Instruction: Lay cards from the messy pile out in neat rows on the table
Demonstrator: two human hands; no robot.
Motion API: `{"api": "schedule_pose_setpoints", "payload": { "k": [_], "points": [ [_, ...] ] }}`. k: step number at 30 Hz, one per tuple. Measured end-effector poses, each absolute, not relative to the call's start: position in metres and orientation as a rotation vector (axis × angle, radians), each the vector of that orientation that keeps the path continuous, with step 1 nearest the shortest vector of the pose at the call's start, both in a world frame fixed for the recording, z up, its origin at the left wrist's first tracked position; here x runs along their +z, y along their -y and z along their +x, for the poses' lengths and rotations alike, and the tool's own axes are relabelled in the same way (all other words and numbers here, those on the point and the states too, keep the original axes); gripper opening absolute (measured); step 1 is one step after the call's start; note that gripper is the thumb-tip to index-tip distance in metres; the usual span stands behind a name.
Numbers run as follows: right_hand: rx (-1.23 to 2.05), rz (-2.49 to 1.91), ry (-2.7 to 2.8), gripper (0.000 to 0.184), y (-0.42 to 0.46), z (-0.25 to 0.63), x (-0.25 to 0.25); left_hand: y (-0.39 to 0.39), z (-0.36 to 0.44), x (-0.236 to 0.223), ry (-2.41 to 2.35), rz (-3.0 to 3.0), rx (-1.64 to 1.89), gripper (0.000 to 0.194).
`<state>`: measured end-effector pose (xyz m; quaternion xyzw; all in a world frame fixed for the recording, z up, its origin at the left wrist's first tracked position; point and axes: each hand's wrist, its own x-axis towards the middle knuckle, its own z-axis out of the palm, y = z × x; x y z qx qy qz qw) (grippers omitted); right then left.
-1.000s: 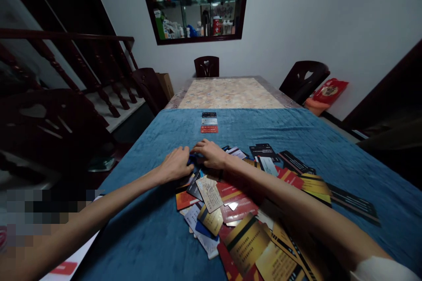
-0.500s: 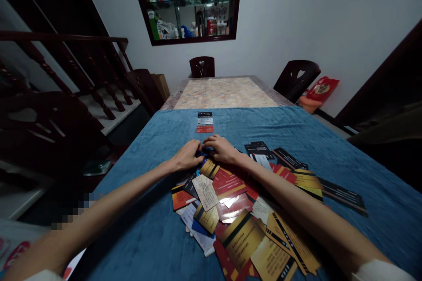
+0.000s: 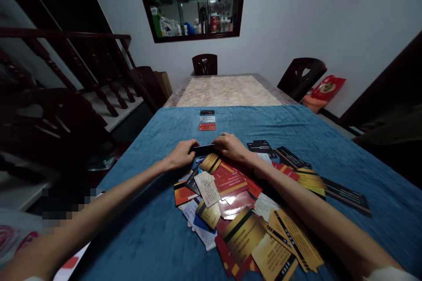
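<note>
Dim light leaves the pale wall (image 3: 296, 13) greyish around a recessed, dark-framed display cabinet (image 3: 198, 38) with glass shelves. Dark wooden chairs (image 3: 294, 81) with pierced backs surround the long table (image 3: 227, 91); a turned-baluster wooden railing (image 3: 66, 33) runs along the left.

Both hands, the left hand (image 3: 180, 156) and the right hand (image 3: 231, 146), are bare, with slender fingers (image 3: 223, 138). Behind the fingers come narrow wrists, smooth in outline, then long, slim forearms: the left forearm (image 3: 127, 195) and the right forearm (image 3: 296, 196) each broaden gradually away from the hand and are uncovered along most of their visible length. Farthest from the right fingers, a white sleeve (image 3: 385, 275) shows its hem, loose and plain-looking, the cloth soft at the edge. Farthest from the left fingers, only a sliver of pale sleeve (image 3: 33, 279) shows; its cut is too little visible to tell. Fingernail detail is too small to make out.
</note>
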<state>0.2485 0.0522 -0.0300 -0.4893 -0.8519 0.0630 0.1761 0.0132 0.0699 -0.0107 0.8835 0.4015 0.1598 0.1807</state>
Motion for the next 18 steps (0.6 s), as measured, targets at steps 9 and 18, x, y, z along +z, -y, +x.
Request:
{"api": "schedule_pose_setpoints", "payload": {
  "k": [9, 18],
  "points": [
    [0.185, -1.457, 2.232, 0.033, -0.05, 0.255, -0.039, -0.075, 0.021, -0.021, -1.164, 2.372, 0.663, 0.036],
    [0.146, -1.458, 2.179, 0.051, -0.047, 0.251, -0.047, -0.072, 0.027, -0.025, -1.16, 2.373, 0.732, 0.032]
  ]
}}
